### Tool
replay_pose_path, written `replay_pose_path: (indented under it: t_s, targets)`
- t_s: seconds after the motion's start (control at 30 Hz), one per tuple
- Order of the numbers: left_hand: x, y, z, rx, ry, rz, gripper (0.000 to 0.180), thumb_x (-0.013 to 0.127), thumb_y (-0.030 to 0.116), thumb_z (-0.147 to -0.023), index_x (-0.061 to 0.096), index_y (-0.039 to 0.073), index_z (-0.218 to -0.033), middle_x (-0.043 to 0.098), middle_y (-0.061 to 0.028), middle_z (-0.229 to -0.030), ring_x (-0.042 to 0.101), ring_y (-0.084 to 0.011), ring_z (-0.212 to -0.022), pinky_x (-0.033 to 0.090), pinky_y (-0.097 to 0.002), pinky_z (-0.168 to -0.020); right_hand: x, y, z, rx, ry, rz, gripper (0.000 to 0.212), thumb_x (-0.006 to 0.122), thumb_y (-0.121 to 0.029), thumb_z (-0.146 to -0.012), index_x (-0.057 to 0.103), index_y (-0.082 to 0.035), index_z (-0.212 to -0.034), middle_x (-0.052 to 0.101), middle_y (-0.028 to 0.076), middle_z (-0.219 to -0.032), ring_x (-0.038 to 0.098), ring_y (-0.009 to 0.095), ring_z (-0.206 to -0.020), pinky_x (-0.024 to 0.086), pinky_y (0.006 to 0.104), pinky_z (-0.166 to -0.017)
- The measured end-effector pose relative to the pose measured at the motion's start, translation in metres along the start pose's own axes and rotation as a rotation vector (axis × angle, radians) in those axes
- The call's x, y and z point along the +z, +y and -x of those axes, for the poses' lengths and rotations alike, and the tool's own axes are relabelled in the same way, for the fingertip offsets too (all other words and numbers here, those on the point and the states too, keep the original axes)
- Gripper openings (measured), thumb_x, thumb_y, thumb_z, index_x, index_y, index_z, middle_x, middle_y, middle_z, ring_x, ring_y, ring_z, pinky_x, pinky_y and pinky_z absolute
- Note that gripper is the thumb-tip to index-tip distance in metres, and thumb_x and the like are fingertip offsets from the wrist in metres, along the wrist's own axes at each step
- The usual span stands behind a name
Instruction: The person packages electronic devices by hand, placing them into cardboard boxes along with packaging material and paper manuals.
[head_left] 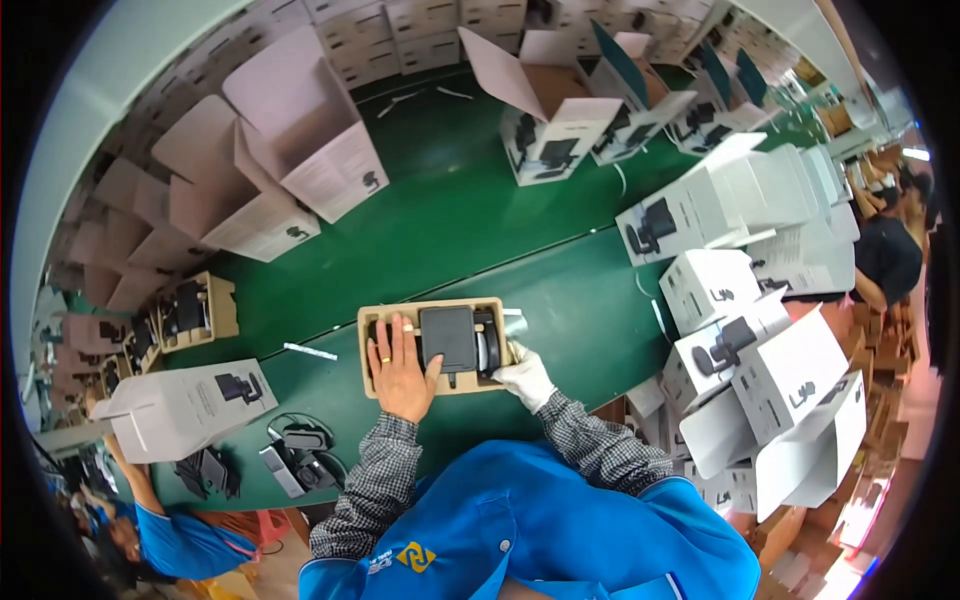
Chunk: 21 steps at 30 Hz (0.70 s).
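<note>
A brown moulded pulp tray [490,302] lies on the green table in front of me. Inside it sit a flat black square device [447,338] in the middle and a rounded black part [487,342] toward the right end. My left hand [402,375], bare with a ring on one finger, rests flat over the tray's left part, its fingers stretched out. Whatever lies beneath those fingers is mostly hidden. At the tray's right end, my right hand [527,377] in a white glove has its fingers curled against the rim, gripping it.
Open white boxes [330,165] stand at the far left, others [565,140] far right. More boxes [790,370] pile up at right. Left are a white box [190,405], filled trays [190,310] and black devices with cables [303,455]. A co-worker [190,535] is at lower left, another [890,250] at right.
</note>
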<state>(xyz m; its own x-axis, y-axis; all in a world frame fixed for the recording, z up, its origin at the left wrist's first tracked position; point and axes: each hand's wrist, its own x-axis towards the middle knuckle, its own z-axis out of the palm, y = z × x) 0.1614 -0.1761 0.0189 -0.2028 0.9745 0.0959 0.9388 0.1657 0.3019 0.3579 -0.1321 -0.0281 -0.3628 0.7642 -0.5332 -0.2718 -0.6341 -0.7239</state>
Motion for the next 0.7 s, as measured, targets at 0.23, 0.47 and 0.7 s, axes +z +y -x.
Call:
replay_pose_path:
  t_s: [0.23, 0.47, 0.7]
  targets:
    - [-0.001, -0.008, -0.008, 0.045, 0.013, -0.097, 0.070, 0.061, 0.031, -0.075, 0.033, 0.002, -0.132, 0.025, -0.0108, -0.143, 0.017, -0.0354, -0.132, 0.014, -0.0467, -0.107, 0.036, -0.053, -0.007, -0.046, 0.264, 0.855, 0.037, 0.063, -0.015, -0.065, 0.054, -0.002, -0.098, 0.061, 0.012, -0.086, 0.060, 0.022, -0.074, 0.048, 0.0274, -0.066]
    - [-0.022, 0.012, -0.003, 0.065, -0.025, -0.069, 0.058, 0.061, 0.031, -0.075, 0.044, 0.013, -0.128, 0.018, -0.0162, -0.144, 0.016, -0.0419, -0.130, 0.012, -0.0550, -0.104, 0.051, -0.055, -0.008, -0.146, 0.320, 0.947, 0.042, 0.067, -0.025, -0.064, 0.056, -0.004, -0.099, 0.063, 0.014, -0.084, 0.061, 0.028, -0.072, 0.049, 0.0316, -0.067]
    - [-0.083, -0.006, -0.116, 0.094, 0.230, -0.052, 0.061, 0.057, 0.029, -0.079, 0.034, 0.007, -0.131, 0.020, -0.0200, -0.142, 0.015, -0.0398, -0.131, 0.014, -0.0552, -0.104, 0.030, -0.042, 0.000, -0.159, 0.239, 0.417, 0.027, 0.061, -0.003, -0.064, 0.059, 0.001, -0.090, 0.062, 0.009, -0.076, 0.057, 0.016, -0.064, 0.048, 0.0240, -0.060]
